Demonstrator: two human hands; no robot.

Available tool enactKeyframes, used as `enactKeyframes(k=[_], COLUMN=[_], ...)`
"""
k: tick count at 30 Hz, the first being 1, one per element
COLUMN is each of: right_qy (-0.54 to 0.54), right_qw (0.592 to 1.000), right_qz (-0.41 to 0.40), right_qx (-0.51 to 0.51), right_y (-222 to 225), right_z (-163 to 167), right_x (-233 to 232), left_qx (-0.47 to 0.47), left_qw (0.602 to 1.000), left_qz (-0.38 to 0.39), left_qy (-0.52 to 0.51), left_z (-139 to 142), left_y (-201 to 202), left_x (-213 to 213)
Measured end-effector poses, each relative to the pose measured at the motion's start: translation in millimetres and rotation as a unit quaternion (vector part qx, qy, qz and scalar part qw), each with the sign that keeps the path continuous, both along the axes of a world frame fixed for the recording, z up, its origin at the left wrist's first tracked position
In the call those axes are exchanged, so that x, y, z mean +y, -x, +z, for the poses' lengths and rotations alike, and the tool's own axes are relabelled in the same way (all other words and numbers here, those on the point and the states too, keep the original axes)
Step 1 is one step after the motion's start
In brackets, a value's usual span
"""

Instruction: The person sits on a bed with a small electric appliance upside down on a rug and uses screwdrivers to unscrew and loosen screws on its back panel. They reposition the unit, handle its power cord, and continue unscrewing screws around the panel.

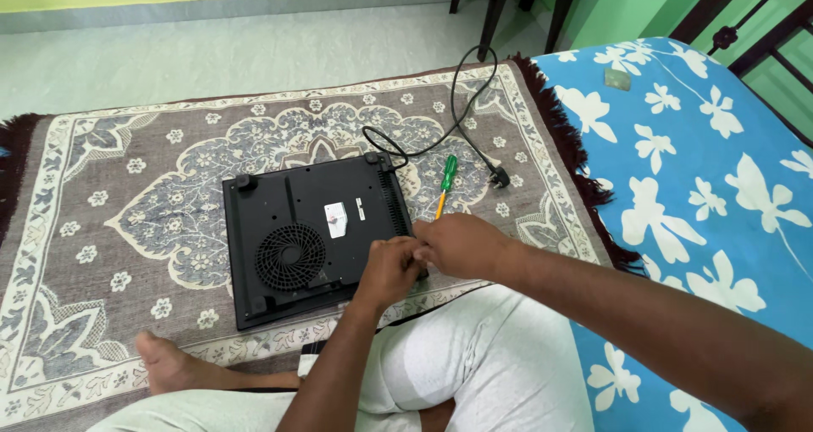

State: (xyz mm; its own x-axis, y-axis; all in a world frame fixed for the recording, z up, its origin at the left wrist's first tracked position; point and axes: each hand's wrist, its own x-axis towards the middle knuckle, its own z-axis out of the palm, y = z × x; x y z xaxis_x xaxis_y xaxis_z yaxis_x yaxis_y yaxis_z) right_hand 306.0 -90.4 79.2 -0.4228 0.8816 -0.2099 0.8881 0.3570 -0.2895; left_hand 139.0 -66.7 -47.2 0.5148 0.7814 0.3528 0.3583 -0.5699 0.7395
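Black cooktop [313, 233] flipped bottom-up on the patterned rug [102, 195], fan grille facing me. My left hand [389, 267] and right hand [461, 244] meet at its near right corner, fingers pinched together; can't tell what they grip. Green-handled screwdriver [445, 184] lies just right of the cooktop, power cord [461, 102] behind.

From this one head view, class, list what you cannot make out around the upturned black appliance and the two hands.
- Near right corner of the black appliance: hidden by the left hand and right hand.
- Anything pinched between the fingertips: too small, covered.
- Tip of the screwdriver: behind the right hand.
- Chair: cut off by the top edge.
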Motion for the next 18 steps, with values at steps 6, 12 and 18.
enactKeyframes(k=[6,12,18], right_qy=[-0.116,-0.122,0.049], right_qw=[0.959,0.942,0.997], right_qz=[0.256,0.311,-0.043], right_qx=[-0.023,-0.044,-0.046], right_y=[-15.9,-28.9,-12.5], right_z=[-4.6,2.7,10.1], right_x=[9.4,10.2,0.8], left_qx=[-0.149,-0.115,-0.063], left_qw=[0.97,0.99,0.996], left_qz=[-0.035,-0.009,0.049], left_qy=[0.189,0.08,-0.045], left_z=[-3.1,-5.9,7.7], left_y=[-2.0,-4.2,-6.0], left_x=[3.6,3.0,-3.3])
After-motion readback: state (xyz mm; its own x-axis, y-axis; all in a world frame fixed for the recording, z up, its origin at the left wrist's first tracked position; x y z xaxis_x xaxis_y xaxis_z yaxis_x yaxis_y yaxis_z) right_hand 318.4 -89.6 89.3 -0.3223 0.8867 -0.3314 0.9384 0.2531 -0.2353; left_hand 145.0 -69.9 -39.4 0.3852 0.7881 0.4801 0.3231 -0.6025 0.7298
